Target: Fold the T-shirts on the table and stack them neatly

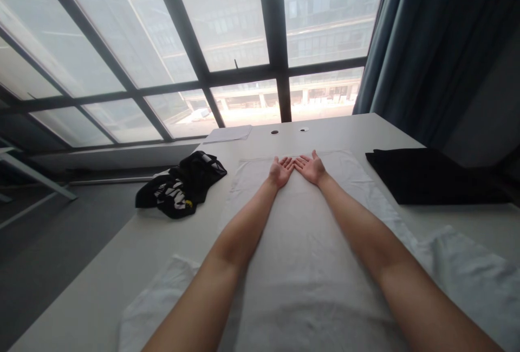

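Note:
A white T-shirt (300, 243) lies spread on the table, its hem at the far end and its sleeves out to both sides near me. Both my arms reach forward over it. My left hand (281, 171) rests palm up near the hem, fingers stretched out and holding nothing. Beside it my right hand (310, 168) is also palm up, with its fingers extended and its thumb apart. The fingertips of the two hands meet or nearly meet; I cannot tell if they touch. Some wrinkles run across the shirt close to me.
On the white table (345, 132), a crumpled black garment (182, 184) with white print lies left of the shirt. Folded black cloth (434, 176) is at the right. Papers (227, 134) sit at the far left edge. Windows stand beyond, with a dark curtain (410, 43) at right.

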### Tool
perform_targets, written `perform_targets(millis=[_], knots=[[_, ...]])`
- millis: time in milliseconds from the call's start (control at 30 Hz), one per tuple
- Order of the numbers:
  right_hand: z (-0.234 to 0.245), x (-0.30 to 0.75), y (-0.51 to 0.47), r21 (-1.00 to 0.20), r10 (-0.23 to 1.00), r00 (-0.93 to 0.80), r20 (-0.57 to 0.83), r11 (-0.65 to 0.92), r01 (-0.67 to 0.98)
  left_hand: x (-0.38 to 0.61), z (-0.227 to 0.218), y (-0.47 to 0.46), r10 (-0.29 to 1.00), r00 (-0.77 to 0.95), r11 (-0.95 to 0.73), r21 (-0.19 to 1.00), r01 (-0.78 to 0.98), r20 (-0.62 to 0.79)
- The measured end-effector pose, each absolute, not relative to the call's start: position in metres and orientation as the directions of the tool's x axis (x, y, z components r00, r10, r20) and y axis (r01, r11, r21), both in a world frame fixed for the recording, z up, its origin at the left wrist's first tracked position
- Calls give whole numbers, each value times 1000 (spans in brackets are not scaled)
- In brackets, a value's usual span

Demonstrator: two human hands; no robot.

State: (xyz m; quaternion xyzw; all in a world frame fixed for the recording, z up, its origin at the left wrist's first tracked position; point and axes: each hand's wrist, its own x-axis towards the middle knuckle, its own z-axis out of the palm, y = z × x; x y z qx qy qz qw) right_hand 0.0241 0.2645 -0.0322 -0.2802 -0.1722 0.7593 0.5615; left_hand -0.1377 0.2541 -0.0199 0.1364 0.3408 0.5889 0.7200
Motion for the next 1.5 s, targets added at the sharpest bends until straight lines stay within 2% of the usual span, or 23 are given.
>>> perform_targets(millis=[67, 133, 167, 267, 333, 433, 500, 567, 667, 733, 800, 833, 933, 1100, 1167, 1233, 1300, 1333, 1400, 1500], knots=[[-31, 50, 266, -598, 956, -122, -265, -262, -758, -154, -17, 253, 937, 38, 255, 607, -753, -347], [-26, 97, 268, -653, 944, 124, -307, -114, -749, -194, -7, 252, 932, -50, 200, 627, -752, -358], [-22, 121, 268, -663, 931, 193, -309, -66, -746, -218, -1, 250, 928, -103, 163, 639, -752, -358], [-10, 166, 262, -679, 912, 288, -292, 14, -734, -273, 15, 245, 910, -232, 61, 666, -744, -343], [-5, 156, 252, -683, 920, 284, -270, 24, -730, -277, 19, 239, 911, -255, 29, 669, -743, -323], [-6, 92, 229, -675, 957, 161, -243, -48, -736, -231, 9, 221, 942, -174, 59, 651, -757, -287], [-12, 46, 208, -666, 973, -10, -232, -166, -728, -186, -4, 201, 959, -56, 139, 637, -758, -276], [-20, 21, 186, -637, 941, -290, -175, -332, -696, -154, -16, 178, 956, 42, 224, 636, -739, -289], [-28, 45, 163, -650, 872, -456, -178, -452, -611, -158, -22, 148, 937, 88, 301, 654, -694, -337], [-29, 90, 158, -672, 919, -328, -220, -386, -632, -194, -14, 134, 928, 42, 300, 674, -675, -371], [-26, 137, 157, -707, 966, -6, -258, -193, -680, -241, 1, 127, 924, -69, 234, 700, -675, -376], [-23, 155, 156, -714, 960, 93, -264, -130, -689, -262, 10, 125, 919, -128, 194, 711, -676, -372], [-14, 173, 148, -719, 945, 200, -259, -51, -693, -296, 29, 118, 914, -219, 111, 729, -675, -342], [-13, 100, 106, -708, 976, 37, -214, -129, -694, -252, 20, 89, 951, -114, 137, 723, -677, -287], [-19, 74, 83, -686, 967, -163, -198, -255, -681, -229, 8, 72, 953, -52, 189, 721, -667, -298], [-23, 72, 65, -662, 899, -396, -189, -415, -624, -219, -2, 56, 946, -28, 229, 727, -647, -323], [-22, 94, 55, -658, 869, -443, -220, -467, -590, -227, -5, 43, 939, -55, 234, 745, -625, -340], [-19, 111, 54, -674, 915, -328, -234, -396, -623, -236, -4, 39, 936, -87, 220, 759, -613, -341], [-12, 144, 57, -736, 961, 64, -268, -162, -658, -255, 3, 33, 929, -169, 175, 793, -584, -329], [-3, 166, 58, -775, 929, 266, -259, -35, -631, -264, 14, 22, 928, -248, 113, 846, -521, -276]])
